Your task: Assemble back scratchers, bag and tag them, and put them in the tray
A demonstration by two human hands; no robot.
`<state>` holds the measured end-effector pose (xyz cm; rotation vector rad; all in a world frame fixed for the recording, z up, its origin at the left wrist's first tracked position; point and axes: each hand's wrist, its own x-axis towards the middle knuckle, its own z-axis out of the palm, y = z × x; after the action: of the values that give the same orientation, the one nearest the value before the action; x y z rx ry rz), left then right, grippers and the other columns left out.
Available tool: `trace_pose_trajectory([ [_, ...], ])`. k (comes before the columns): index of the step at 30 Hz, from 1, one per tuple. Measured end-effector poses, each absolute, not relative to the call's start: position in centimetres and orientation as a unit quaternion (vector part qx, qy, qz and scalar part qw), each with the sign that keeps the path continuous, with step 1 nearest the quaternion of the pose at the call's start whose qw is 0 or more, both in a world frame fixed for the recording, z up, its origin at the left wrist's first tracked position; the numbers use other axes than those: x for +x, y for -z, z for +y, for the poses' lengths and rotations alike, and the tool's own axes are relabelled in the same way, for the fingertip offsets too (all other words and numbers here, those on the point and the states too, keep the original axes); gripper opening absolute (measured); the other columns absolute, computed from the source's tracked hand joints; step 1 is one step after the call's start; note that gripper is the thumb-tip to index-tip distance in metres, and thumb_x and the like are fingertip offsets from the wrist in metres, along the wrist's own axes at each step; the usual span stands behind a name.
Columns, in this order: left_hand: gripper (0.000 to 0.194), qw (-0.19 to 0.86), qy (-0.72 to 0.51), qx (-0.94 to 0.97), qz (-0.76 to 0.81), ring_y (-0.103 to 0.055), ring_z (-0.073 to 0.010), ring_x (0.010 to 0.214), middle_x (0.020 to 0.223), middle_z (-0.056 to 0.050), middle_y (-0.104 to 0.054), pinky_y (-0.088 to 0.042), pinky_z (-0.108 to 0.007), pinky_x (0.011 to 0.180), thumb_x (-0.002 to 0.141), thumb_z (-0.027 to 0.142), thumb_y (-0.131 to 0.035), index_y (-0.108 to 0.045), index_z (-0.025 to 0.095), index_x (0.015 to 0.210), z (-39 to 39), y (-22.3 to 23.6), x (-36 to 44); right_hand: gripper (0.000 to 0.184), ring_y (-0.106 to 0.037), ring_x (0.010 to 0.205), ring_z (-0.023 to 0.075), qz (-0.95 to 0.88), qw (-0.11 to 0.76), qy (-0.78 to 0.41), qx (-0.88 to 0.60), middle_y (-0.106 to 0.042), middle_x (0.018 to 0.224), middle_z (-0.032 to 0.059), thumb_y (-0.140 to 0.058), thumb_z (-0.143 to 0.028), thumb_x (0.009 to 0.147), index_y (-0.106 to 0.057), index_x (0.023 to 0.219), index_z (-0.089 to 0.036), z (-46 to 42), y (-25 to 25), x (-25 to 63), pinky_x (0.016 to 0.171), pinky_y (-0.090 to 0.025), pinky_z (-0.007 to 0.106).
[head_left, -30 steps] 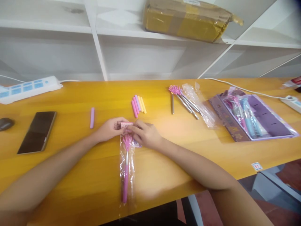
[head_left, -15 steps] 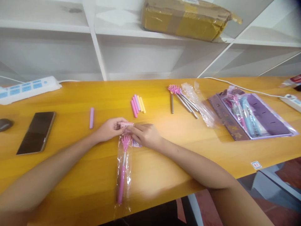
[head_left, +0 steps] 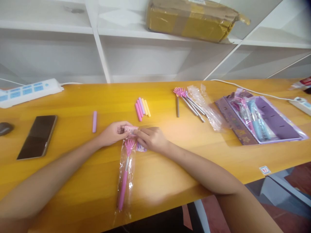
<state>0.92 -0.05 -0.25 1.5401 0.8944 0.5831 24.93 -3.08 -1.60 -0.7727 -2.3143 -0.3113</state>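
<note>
A pink claw-headed stick with a pink handle lies inside a clear plastic sleeve (head_left: 124,181) on the yellow table (head_left: 73,106), pointing toward me. My left hand (head_left: 112,133) and my right hand (head_left: 152,139) both pinch the sleeve's top end, fingers closed on its pink flap. Beyond my hands lie several pink, purple and yellow handle caps (head_left: 143,108), and a single purple cap (head_left: 94,121) lies to the left. A few bare metal sticks with pink claw heads (head_left: 188,102) rest farther right beside an empty clear sleeve (head_left: 205,106).
A dark phone (head_left: 37,136), a mouse (head_left: 5,128) and a white power strip (head_left: 29,91) sit on the left. A purple boxed set in plastic (head_left: 262,121) lies at right, near a white cable and another power strip (head_left: 302,105). A taped cardboard parcel (head_left: 191,19) rests on the white shelf.
The sleeve's lower end has swung to the left while both hands stay pinched on its top.
</note>
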Motion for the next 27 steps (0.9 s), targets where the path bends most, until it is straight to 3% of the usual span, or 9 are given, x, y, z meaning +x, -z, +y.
trace_pose_trajectory([
  [7,0.025,0.593,-0.26,0.652,0.393,-0.07,-0.0179,0.086,0.095,-0.003,-0.072,-0.054,-0.028,0.077,0.086,0.028,-0.074,-0.069,0.017,0.107,-0.2,-0.2,0.9,0.016,-0.043,0.054,0.0086,-0.869,0.415,0.031,-0.267,-0.058,0.064,-0.0033,-0.051,-0.011,0.091,-0.061,0.08,-0.018,-2.9,2.1,25.7,0.058,-0.032,0.025],
  [16,0.018,0.601,-0.272,0.633,0.404,-0.064,-0.0137,0.073,0.081,0.003,-0.065,-0.05,-0.024,0.067,0.082,0.021,-0.075,-0.062,0.019,0.094,-0.5,0.4,1.2,0.015,-0.047,0.055,0.0082,-0.873,0.399,-0.021,-0.279,-0.061,0.066,-0.0045,-0.051,-0.012,0.09,-0.064,0.085,-0.019,-2.7,2.7,25.5,0.06,-0.032,0.024],
  [27,0.025,0.591,-0.285,0.648,0.387,-0.072,-0.0184,0.091,0.098,-0.004,-0.077,-0.054,-0.029,0.083,0.077,0.01,-0.064,-0.07,0.016,0.101,-0.1,0.7,1.0,0.018,-0.051,0.056,0.0066,-0.86,0.417,-0.058,-0.288,-0.063,0.067,-0.0048,-0.051,-0.011,0.09,-0.066,0.085,-0.019,-2.6,2.8,25.5,0.06,-0.035,0.022],
])
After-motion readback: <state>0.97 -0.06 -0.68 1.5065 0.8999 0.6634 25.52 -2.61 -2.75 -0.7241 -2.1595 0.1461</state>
